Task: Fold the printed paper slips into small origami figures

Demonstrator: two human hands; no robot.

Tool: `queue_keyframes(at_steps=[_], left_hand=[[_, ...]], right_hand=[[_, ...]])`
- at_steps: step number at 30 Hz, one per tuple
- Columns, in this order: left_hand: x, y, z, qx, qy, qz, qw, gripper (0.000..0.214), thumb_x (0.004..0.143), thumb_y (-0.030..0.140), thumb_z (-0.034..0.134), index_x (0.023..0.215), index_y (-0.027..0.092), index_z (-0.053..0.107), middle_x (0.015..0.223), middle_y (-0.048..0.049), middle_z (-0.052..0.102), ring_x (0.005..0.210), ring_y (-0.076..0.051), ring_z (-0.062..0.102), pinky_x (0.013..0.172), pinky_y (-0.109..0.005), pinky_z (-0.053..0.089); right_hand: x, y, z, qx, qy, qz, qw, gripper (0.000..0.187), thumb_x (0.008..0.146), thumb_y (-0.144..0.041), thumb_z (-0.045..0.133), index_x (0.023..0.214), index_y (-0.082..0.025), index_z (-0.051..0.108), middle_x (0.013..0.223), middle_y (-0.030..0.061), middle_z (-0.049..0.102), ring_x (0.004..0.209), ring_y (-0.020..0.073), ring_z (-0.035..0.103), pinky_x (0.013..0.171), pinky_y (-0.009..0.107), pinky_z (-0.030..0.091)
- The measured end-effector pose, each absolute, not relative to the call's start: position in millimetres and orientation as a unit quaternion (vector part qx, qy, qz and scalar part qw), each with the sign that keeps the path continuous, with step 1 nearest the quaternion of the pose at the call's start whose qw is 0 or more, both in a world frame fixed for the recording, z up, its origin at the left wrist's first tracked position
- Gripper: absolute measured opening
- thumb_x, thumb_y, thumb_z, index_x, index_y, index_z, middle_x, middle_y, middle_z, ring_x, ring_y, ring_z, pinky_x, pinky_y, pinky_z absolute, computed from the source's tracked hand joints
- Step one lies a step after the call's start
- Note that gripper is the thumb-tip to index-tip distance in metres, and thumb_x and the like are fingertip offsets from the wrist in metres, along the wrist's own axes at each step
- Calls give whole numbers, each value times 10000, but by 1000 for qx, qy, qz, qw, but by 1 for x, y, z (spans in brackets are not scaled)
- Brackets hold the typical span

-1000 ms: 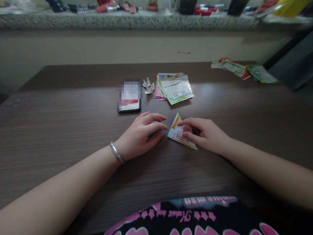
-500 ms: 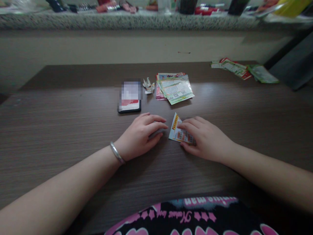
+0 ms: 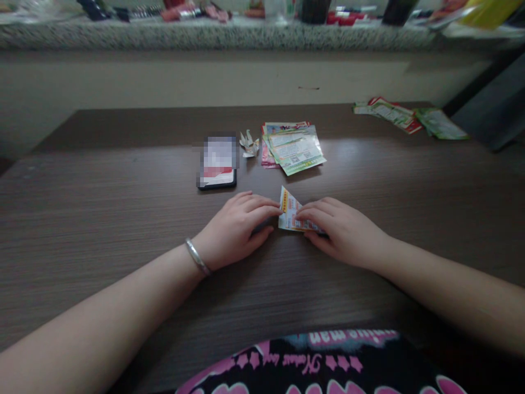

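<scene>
Fingers (image 3: 268, 207) pin folded leaflet (image 3: 287, 212); phone (image 3: 217, 178) and leaflet stack (image 3: 296, 149) lie beyond.

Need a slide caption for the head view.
Left hand and right hand press a folded flyer on the wooden table, phone beyond.

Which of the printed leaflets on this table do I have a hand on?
The small folded leaflet under the right hand, beside the left hand. The stack beyond and the far-right leaflets lie untouched.
</scene>
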State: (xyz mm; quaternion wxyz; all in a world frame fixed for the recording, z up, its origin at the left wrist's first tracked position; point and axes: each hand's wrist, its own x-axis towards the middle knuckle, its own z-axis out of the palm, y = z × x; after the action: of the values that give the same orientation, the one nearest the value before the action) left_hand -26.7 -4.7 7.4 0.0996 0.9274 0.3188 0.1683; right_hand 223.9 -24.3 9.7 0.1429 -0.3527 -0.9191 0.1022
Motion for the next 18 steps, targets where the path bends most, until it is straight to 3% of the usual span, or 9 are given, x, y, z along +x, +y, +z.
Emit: queue_keyframes(at_steps=[6,18], left_hand=[[-29,-8,13,928,295,224,31,150,892,192,508,966,204,638,1024,-31,681,953,-161,611,1051,-419,397],[-26,-7,9,956,258,140,6,286,919,236,481,1168,217,619,1150,-43,672,1082,-203,593,1068,-455,380]], right_hand=[[226,-26,9,-410,-879,127,205,267,856,-194,546,1123,-189,559,1133,88,646,1008,226,606,874,374,494],[226,-27,10,-478,-824,177,246,239,848,-202,534,1087,-210,534,1012,49,660,846,178,659,764,321,521]])
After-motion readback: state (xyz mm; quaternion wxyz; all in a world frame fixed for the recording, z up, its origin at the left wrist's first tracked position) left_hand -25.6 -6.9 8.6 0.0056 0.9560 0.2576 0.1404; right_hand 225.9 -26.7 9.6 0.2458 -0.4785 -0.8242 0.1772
